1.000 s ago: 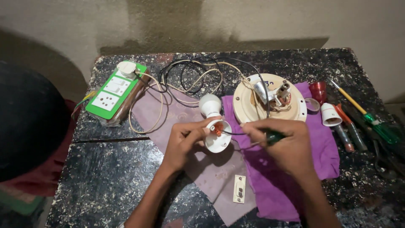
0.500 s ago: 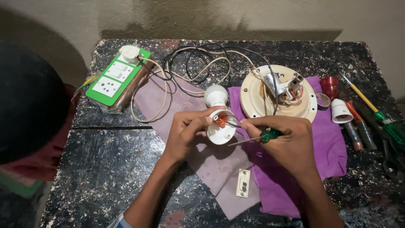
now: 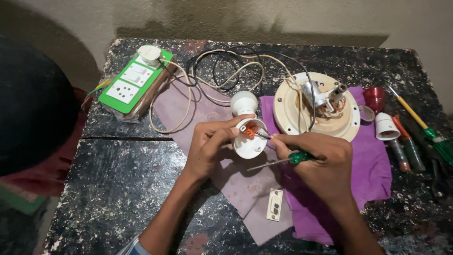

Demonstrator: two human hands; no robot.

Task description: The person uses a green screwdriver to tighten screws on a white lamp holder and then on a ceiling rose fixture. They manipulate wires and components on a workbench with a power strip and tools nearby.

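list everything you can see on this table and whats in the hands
table: 1, black speckled, under everything
switch and socket board: 1, green and white, back left
wires: a tangle, black and cream, back centre
cloths: 2, purple and mauve, centre
round base with metal part: 1, cream, on the purple cloth
holder caps: 2, red and white, right
hand tools: several, right edge
small plate: 1, cream, front centre
lamp holder: 1, white, orange inside, in left hand
screwdriver: 1, green handle, in right hand
left hand: holding the holder
right hand: fingers at the holder
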